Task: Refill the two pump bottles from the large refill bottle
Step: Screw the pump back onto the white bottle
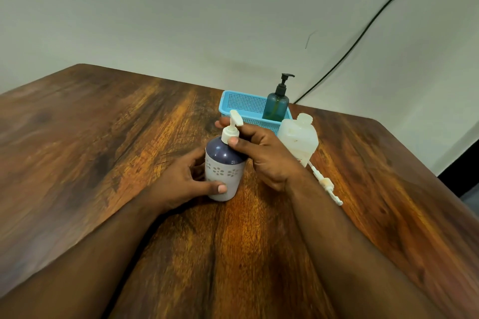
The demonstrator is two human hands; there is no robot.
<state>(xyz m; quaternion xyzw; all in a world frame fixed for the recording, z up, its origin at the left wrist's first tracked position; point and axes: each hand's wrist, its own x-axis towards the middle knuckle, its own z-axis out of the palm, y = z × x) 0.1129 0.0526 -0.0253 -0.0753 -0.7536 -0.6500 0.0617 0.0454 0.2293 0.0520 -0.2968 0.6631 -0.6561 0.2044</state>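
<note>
Landmark: blue perforated basket (246, 106), at the far edge of the wooden table (103, 137).
Left hand (185, 181): wrapped round the lower body of the purple-and-white pump bottle (225, 171), thumb across its front; it steadies the bottle, which stands upright on the table, nearer the viewer than the basket.
Right hand (261, 153): fingers and thumb closed on the white pump collar (230, 134) of that bottle, a twisting grasp; whether loosening or tightening cannot be told.
Teal pump bottle (276, 107): upright in the right end of the basket, black pump fitted, liquid showing in its lower half.
Large refill bottle (299, 138): translucent, uncapped, touching the basket's right corner.
Loose white pump (327, 183): lying on the table, near side of the refill bottle; probably taken from it.
Progress: no pouring under way; fill levels are too unclear to say which bottle is done.
</note>
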